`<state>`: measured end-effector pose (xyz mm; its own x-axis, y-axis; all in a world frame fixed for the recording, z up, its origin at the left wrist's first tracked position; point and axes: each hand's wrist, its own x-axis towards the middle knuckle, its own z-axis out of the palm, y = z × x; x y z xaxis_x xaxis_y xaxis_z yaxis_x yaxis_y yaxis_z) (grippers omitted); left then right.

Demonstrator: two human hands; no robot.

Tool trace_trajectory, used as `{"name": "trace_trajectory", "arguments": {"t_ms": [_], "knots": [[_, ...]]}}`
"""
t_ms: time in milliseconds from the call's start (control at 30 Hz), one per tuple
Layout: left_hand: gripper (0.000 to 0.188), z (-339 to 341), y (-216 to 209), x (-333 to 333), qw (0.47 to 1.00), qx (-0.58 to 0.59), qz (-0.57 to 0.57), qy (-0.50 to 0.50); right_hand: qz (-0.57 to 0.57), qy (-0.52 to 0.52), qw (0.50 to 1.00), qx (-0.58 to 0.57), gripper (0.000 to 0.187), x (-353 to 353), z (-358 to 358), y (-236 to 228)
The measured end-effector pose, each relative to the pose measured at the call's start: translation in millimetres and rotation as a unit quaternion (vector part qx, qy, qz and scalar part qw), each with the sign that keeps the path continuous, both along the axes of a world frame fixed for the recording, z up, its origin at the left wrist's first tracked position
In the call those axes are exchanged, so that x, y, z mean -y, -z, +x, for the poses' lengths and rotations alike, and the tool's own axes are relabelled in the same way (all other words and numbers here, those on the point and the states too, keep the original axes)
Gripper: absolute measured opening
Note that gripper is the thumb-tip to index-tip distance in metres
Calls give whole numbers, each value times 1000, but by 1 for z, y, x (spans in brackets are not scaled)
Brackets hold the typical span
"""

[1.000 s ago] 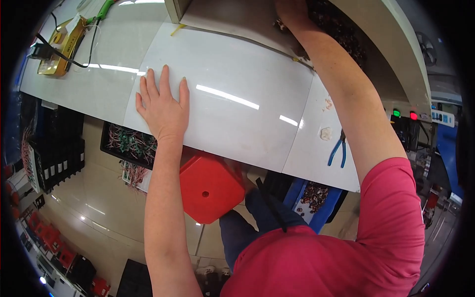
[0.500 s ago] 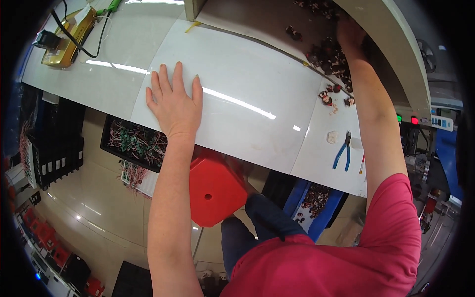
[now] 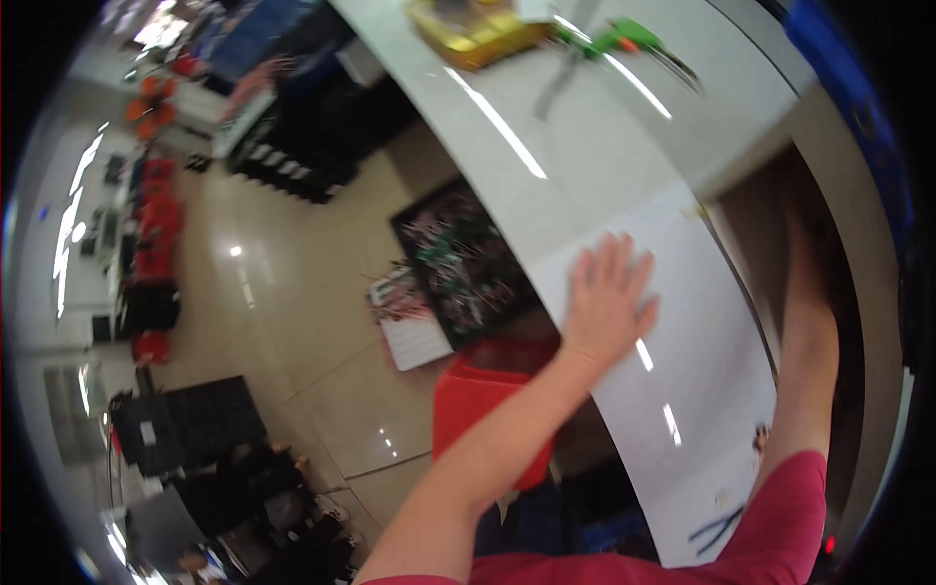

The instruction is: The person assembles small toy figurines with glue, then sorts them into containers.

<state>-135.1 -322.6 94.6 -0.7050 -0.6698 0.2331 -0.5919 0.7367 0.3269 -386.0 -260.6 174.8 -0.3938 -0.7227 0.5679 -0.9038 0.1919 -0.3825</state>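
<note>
My left hand [image 3: 609,307] lies palm down on the white tabletop [image 3: 673,390], fingers spread, holding nothing. Far into the dark recess under the shelf [image 3: 751,205] on the right goes my right forearm [image 3: 809,341]; its hand is in shadow and blurred, so its fingers and anything in them are hidden. Beside that arm, at the recess's edge, are a few small dark red and pale parts [image 3: 761,439]. Closer to me lie blue-handled pliers [image 3: 717,526], partly covered by my sleeve, and a small whitish lump [image 3: 723,498].
A red stool [image 3: 478,405] stands under the table's edge. Next to it is a black bin [image 3: 444,302] of green and pink wired parts. Farther along the table are a yellow box [image 3: 478,39] and a green-handled tool [image 3: 624,41]. Black crates [image 3: 302,156] stand beyond.
The view has swung to the left, so more floor shows. My left hand still rests flat on the tabletop. My right arm remains in the recess, its hand now harder to see.
</note>
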Motion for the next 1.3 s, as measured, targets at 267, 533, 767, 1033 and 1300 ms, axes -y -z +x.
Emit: {"name": "trace_trajectory", "arguments": {"t_ms": [267,533,767,1033,1300], "knots": [[48,-30,-24,-17,998,-60,18,14,-50,17,997,-64,43,30,-64,-36],[49,-59,-29,-24,998,-59,18,21,-51,103,986,-121,40,-48,-106,-8],[49,-43,-34,-23,999,-45,2,17,-22,215,957,-193,38,-78,-174,49],[50,-33,-33,-31,999,-43,0,30,30,330,908,-254,37,-216,-229,95],[50,-19,-16,-31,997,-35,-46,52,-15,357,905,-231,27,-244,-131,22]]}}
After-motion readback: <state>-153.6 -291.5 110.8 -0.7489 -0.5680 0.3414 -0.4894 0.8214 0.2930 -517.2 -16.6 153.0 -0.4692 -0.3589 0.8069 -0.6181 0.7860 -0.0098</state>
